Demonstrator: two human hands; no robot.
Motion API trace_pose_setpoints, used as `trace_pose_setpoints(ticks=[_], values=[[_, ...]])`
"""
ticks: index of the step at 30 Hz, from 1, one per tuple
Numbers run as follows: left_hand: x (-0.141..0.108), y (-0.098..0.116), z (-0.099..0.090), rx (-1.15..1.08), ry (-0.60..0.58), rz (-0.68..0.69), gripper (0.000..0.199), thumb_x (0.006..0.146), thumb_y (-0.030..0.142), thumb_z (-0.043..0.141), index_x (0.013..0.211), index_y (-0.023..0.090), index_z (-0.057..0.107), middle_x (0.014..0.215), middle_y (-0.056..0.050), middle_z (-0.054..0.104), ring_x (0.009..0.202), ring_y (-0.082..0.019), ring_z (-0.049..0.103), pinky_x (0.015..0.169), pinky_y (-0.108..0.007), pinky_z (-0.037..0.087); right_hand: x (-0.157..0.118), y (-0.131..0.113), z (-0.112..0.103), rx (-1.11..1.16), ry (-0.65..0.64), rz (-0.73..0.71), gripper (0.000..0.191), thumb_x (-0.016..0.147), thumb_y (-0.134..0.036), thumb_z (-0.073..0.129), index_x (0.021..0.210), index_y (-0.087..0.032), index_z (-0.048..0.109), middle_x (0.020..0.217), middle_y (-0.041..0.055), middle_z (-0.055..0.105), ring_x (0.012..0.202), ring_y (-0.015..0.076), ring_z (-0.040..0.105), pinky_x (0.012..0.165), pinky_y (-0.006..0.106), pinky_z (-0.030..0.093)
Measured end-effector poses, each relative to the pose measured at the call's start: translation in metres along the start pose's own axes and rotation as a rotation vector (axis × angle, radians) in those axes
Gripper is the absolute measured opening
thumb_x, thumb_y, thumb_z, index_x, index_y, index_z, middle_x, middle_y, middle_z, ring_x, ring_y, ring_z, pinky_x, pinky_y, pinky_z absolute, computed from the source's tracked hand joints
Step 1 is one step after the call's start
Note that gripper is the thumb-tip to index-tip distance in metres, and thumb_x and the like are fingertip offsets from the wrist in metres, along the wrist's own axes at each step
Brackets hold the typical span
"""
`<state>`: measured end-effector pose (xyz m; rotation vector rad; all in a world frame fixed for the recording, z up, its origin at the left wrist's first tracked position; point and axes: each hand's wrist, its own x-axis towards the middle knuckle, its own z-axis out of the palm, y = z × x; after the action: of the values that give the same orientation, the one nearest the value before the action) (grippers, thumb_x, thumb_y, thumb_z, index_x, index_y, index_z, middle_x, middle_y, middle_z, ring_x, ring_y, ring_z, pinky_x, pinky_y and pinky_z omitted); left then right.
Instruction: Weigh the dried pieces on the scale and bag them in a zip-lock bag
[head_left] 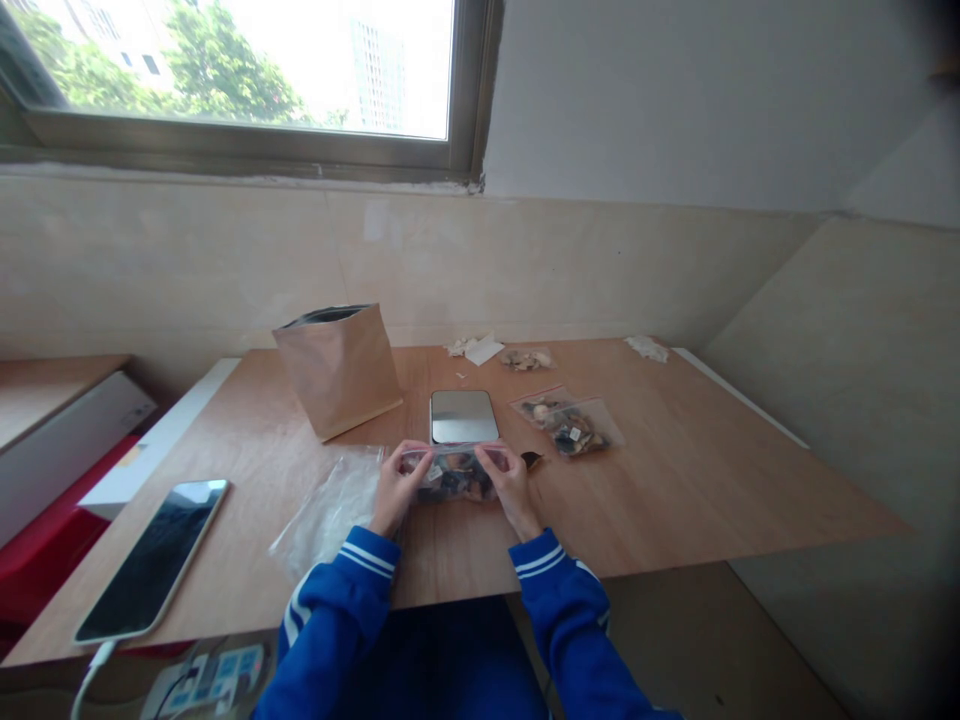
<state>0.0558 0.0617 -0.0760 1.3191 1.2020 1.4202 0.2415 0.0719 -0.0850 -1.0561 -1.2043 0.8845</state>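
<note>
A clear zip bag (457, 478) with dark and tan dried pieces inside is held level over the table, close to its front edge. My left hand (400, 487) pinches its top seam at the left end, and my right hand (510, 485) pinches the same seam at the right end. Just beyond the bag lies a flat scale (464, 416) with a shiny metal top. Empty clear plastic bags (330, 510) are spread beside my left hand. A small dark piece (532, 460) lies right of my right hand.
An opened brown paper pouch (341, 375) stands at the back left. Filled clear bags (579, 430) lie to the right, with another (527, 359) farther back. White scraps (480, 348) sit near the wall. A plugged-in phone (156, 560) rests at the left edge.
</note>
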Motion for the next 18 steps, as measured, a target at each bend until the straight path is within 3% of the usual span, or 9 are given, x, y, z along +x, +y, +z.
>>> trace_pose_setpoints(ticks=[6, 18], values=[[-0.0009, 0.0043, 0.0003, 0.041, -0.004, 0.025, 0.027, 0.078, 0.044, 0.07, 0.084, 0.017, 0.068, 0.077, -0.002, 0.068, 0.071, -0.015, 0.061, 0.062, -0.022, 0.046, -0.0004, 0.0039, 0.0019, 0.002, -0.086, 0.009, 0.026, 0.077, -0.045, 0.073, 0.077, -0.018, 0.074, 0.081, 0.004, 0.067, 0.08, 0.0199, 0.066, 0.073, 0.032, 0.054], [0.0007, 0.0063, -0.0025, 0.041, -0.004, 0.08, 0.023, 0.077, 0.041, 0.072, 0.079, 0.018, 0.071, 0.082, -0.004, 0.068, 0.076, -0.017, 0.061, 0.065, -0.024, 0.046, 0.0002, -0.0016, -0.0013, -0.032, -0.118, -0.018, 0.024, 0.079, -0.043, 0.07, 0.075, -0.02, 0.075, 0.078, 0.0024, 0.062, 0.076, 0.018, 0.063, 0.068, 0.029, 0.053]])
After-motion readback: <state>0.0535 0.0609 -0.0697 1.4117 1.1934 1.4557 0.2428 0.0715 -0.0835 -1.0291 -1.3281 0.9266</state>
